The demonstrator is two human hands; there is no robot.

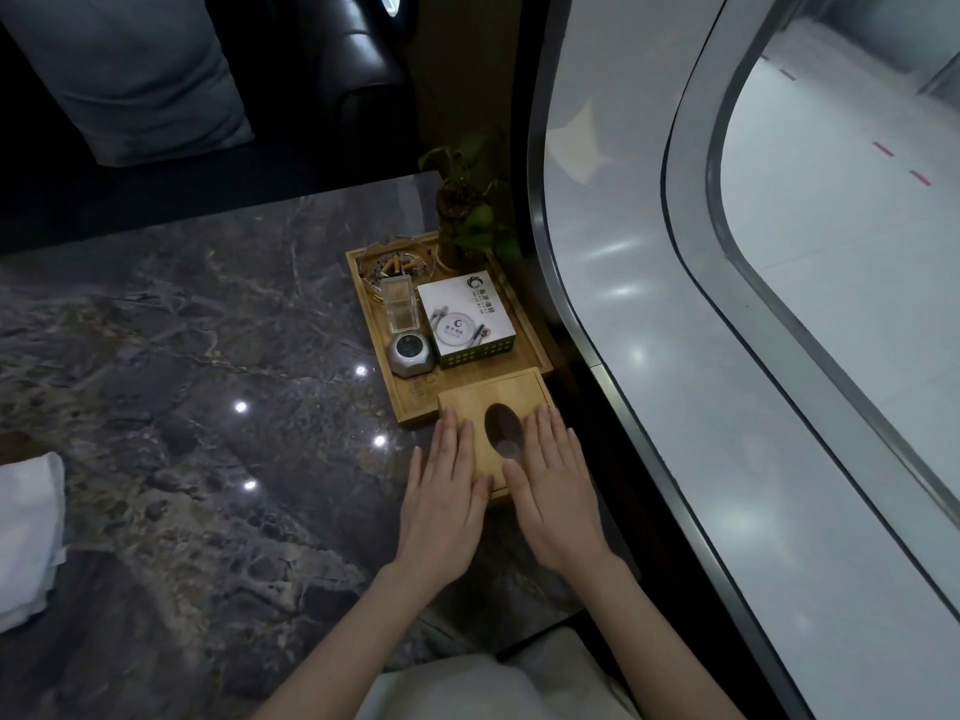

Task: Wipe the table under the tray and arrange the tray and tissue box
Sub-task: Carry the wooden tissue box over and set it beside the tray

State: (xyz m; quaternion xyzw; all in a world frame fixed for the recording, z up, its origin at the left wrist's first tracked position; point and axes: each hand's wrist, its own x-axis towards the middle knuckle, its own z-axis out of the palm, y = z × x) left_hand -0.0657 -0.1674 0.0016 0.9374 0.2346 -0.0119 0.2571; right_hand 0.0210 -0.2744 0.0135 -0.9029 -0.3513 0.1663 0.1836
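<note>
Nearest, two bare forearms reach forward over the dark marbled table [182, 407]. Both hands lie flat, palms down, fingers straight and close together, gripping nothing. The left hand [441, 504] rests on the near left part of the wooden tissue box [493, 402], its heel over the table just short of the box. The right hand [556, 496] rests on the near right part of the box. Between the two hands the box's dark oval slot [503, 427] stays uncovered; whether tissue shows inside cannot be told.

The tissue box sits on the table, its far edge touching or just overlapping the near edge of the wooden tray [410, 392]; which of the two cannot be told. Well to the left of the box, at the frame edge, lies a white cloth [26, 532].

On the tray, just beyond the box: a small silver round-topped gadget [410, 353] to the left, a white printed carton [467, 317] to the right. Beyond the gadget stands a clear plastic holder [401, 306], then a glass ashtray [397, 265] with cigarette butts. At the tray's far right corner, a small green plant [470, 210].

Beyond the table, a dark leather sofa [369, 59] with a grey cushion [124, 75]. Right of the box, a curved glass wall [623, 252].
</note>
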